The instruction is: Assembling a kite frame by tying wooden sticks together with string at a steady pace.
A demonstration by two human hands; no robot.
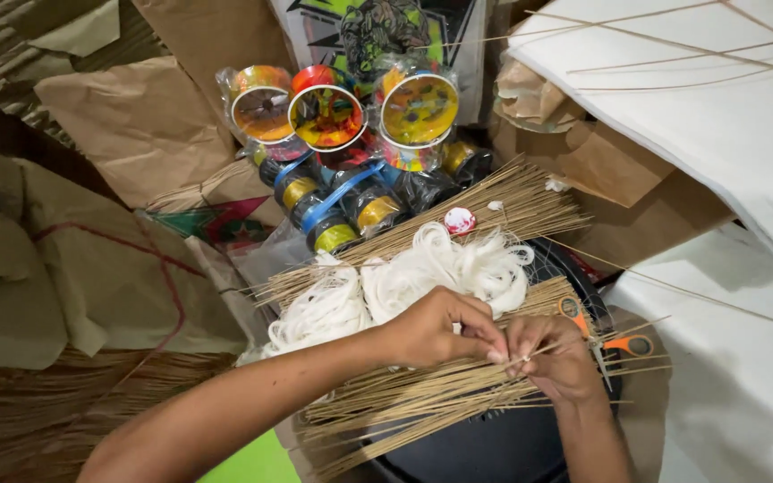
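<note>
While pinching one thin tan bamboo stick (555, 344) between both fingertips: left hand (436, 329), right hand (558, 358); near bundle of thin tan sticks (422, 394), white string coils (404, 282) beyond, orange-handled scissors (606, 335) right.

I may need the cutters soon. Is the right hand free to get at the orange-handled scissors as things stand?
Probably yes. The orange-handled scissors lie uncovered on the thin sticks, just beside the right hand. But its fingers pinch a stick together with the left hand, so it would have to let go first.
</note>
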